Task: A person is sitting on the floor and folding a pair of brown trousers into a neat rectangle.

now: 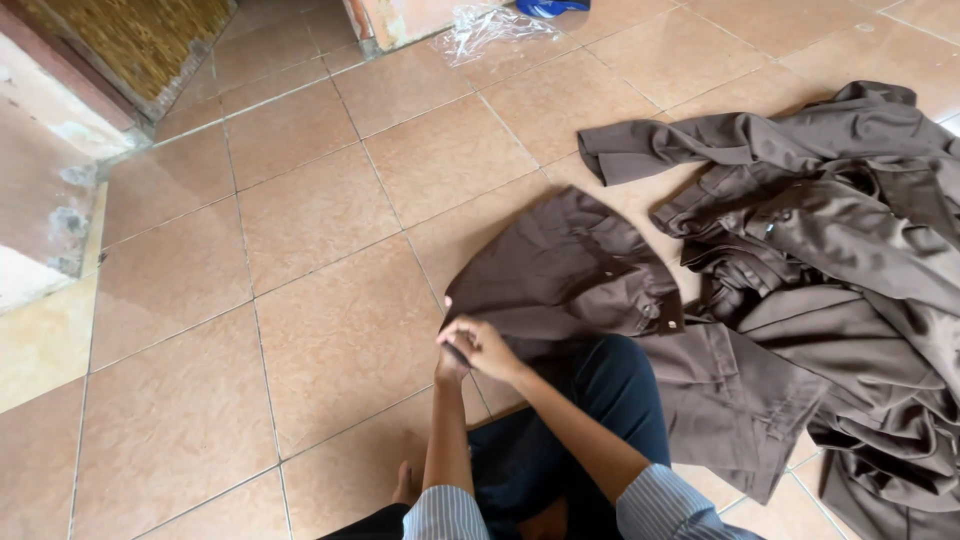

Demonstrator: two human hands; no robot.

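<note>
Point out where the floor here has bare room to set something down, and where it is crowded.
Bare tile floor runs from the hands to the doorway mat and the raised step. A smaller patch lies between the clear plastic wrap and the brown garment. The right is crowded by the brown clothing pile. Both hands, left hand and right hand, pinch the garment's edge.

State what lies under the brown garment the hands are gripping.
Under the brown garment show tiled floor and a dark-trousered knee. Both hands pinch its edge. The floor beneath its middle is covered.
</note>
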